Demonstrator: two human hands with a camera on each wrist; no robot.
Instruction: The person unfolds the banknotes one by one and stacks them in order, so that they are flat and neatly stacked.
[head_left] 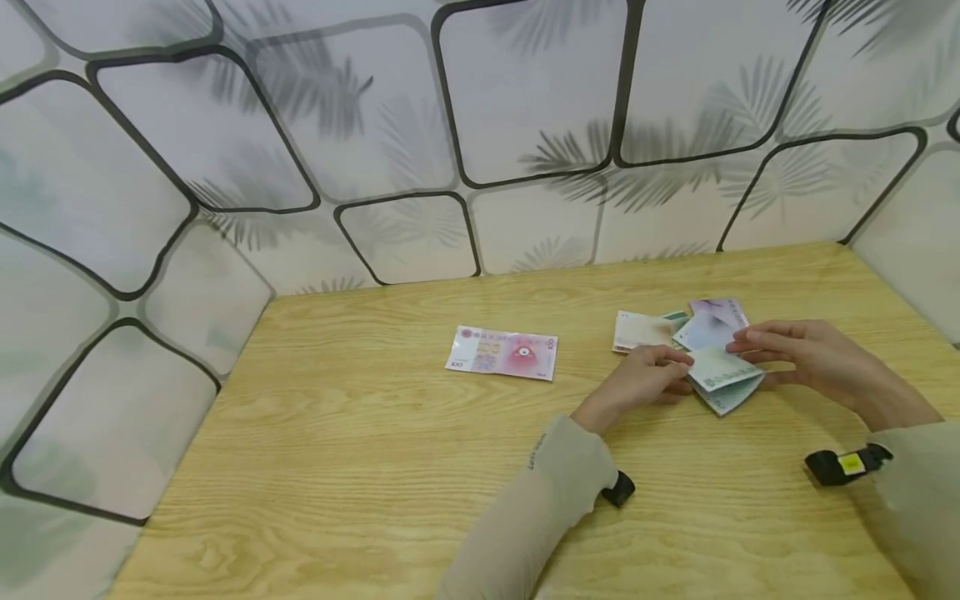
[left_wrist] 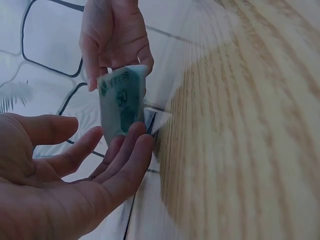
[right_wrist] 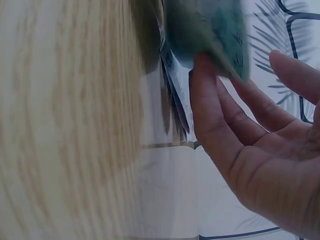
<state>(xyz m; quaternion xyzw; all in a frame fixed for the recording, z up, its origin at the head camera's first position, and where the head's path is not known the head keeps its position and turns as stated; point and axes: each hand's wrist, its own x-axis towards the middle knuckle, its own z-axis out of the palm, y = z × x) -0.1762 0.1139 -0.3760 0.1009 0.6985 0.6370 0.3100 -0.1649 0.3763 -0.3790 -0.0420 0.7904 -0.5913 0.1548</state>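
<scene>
A folded green banknote (head_left: 723,371) is held between both hands, just above the table, its two layers spread at the near edge. My left hand (head_left: 641,379) grips its left end with the fingertips; in the left wrist view the fingertips overlap the note's (left_wrist: 120,100) lower end. My right hand (head_left: 828,362) holds the other end, with fingers on either side of the note (right_wrist: 220,40) in the right wrist view. Just beyond the hands lie a pale brownish banknote (head_left: 641,330), a bluish note (head_left: 705,331) and a purple note (head_left: 726,310), partly overlapping.
A pink-red 100 banknote (head_left: 501,353) lies flat by itself to the left on the wooden table (head_left: 337,467). Patterned walls (head_left: 540,92) rise behind the table and at its sides. Black straps (head_left: 847,465) are on the wrists.
</scene>
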